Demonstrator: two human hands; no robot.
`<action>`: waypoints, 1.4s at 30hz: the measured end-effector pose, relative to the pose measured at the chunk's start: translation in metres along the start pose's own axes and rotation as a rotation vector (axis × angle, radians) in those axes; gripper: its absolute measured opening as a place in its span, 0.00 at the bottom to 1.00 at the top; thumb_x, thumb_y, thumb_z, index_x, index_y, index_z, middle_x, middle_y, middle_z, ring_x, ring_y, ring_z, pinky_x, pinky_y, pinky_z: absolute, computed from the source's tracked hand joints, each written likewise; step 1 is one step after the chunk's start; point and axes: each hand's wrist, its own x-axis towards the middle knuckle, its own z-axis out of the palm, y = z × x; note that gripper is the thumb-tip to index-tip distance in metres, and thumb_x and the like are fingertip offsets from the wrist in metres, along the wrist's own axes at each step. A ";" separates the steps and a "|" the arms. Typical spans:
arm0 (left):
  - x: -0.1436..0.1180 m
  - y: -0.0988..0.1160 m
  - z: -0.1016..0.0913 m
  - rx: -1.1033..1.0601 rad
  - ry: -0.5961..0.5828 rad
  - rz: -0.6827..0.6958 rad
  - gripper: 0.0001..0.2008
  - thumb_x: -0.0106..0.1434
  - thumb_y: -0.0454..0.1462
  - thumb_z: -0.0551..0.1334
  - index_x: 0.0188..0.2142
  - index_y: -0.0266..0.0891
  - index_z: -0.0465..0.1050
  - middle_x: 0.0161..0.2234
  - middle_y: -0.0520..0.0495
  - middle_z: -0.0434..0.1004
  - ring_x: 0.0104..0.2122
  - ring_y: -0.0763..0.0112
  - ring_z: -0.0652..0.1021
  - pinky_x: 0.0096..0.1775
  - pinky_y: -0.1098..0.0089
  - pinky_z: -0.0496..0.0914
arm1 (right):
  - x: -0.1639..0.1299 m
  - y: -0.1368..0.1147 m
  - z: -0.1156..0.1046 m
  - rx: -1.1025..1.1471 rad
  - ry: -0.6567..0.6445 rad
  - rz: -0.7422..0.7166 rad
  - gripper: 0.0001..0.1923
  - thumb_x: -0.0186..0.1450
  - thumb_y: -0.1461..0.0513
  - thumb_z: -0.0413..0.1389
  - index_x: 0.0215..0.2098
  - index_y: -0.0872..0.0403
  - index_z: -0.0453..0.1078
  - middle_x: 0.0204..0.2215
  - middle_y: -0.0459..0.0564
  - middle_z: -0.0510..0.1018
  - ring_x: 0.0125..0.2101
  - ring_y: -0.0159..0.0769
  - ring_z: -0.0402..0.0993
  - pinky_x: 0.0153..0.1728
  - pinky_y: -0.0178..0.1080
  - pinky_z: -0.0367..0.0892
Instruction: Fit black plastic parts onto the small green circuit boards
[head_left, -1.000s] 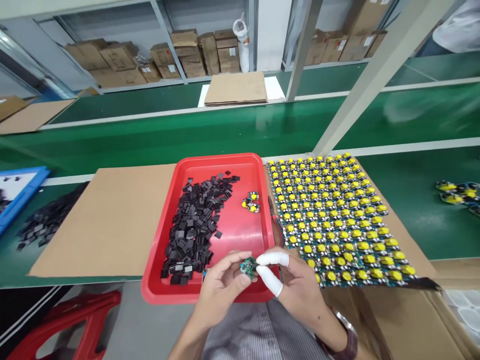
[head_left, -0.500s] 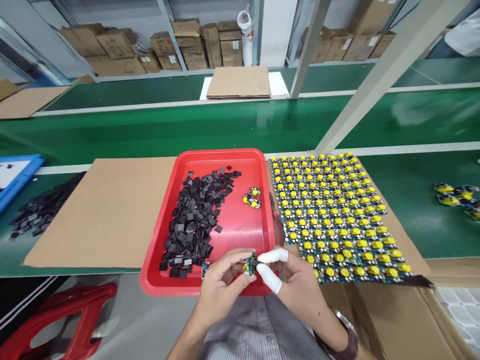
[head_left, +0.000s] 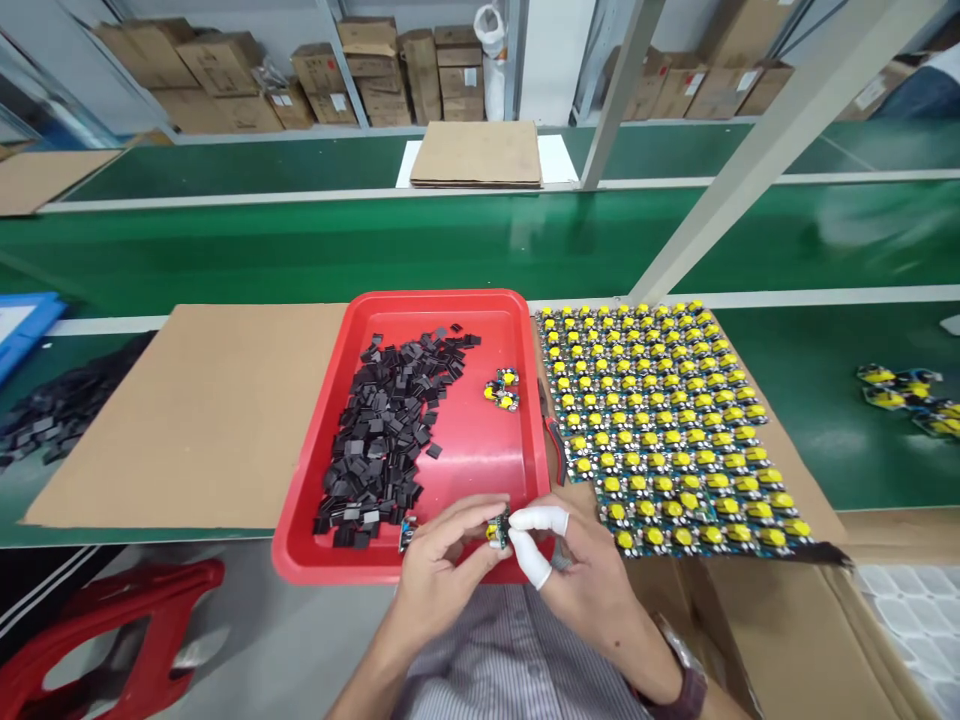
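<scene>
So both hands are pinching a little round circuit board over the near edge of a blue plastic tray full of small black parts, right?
Not quite: the tray is red, not blue, as the head view shows. The rest holds: the left hand and the right hand pinch a little round circuit board over its near edge, and small black parts are heaped inside.

small green PCB [head_left: 497,529], yellow part, pinched betw. hands

No writing can be read; the white labels [head_left: 337,102] on the cardboard boxes [head_left: 322,75] are too small to make out.
</scene>
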 end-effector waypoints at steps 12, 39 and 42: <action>-0.001 -0.003 0.001 0.193 0.002 0.221 0.23 0.66 0.29 0.67 0.58 0.50 0.77 0.53 0.47 0.83 0.51 0.64 0.83 0.55 0.63 0.78 | 0.007 0.006 -0.003 0.058 -0.112 0.086 0.10 0.70 0.67 0.57 0.43 0.48 0.78 0.33 0.47 0.80 0.33 0.36 0.77 0.35 0.37 0.73; -0.004 -0.007 -0.002 -0.014 0.035 -0.034 0.18 0.66 0.37 0.69 0.54 0.54 0.80 0.53 0.51 0.84 0.51 0.65 0.83 0.54 0.67 0.77 | 0.007 -0.008 -0.001 -0.132 -0.119 0.021 0.07 0.71 0.67 0.54 0.42 0.50 0.71 0.34 0.46 0.79 0.33 0.35 0.77 0.36 0.36 0.71; -0.003 -0.008 -0.002 -0.013 0.032 -0.010 0.18 0.66 0.37 0.69 0.55 0.55 0.80 0.53 0.52 0.84 0.51 0.66 0.83 0.54 0.69 0.77 | 0.008 -0.006 -0.001 -0.163 -0.136 -0.051 0.08 0.72 0.68 0.53 0.46 0.50 0.70 0.36 0.48 0.77 0.37 0.37 0.76 0.39 0.37 0.71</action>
